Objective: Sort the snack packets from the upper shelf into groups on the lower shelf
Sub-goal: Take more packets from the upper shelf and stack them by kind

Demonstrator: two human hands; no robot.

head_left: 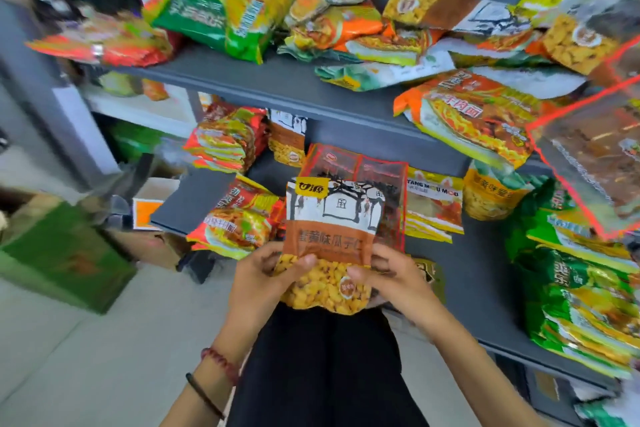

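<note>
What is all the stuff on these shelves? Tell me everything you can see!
Held packet: one, brown, white and yellow, in front of the lower shelf.
Red packets: apparently two, right behind it.
Upper shelf: one, dark grey, with a jumbled heap of green, orange and yellow packets; too many to count.
Lower shelf: one, dark grey.
Red-orange stacks: two, lower shelf left.
Yellow stack: one, lower shelf middle.
Green stack: one, lower shelf right.
Green box: one, floor left.
Left hand: grip on the held packet.
Right hand: grip on the same.
</note>
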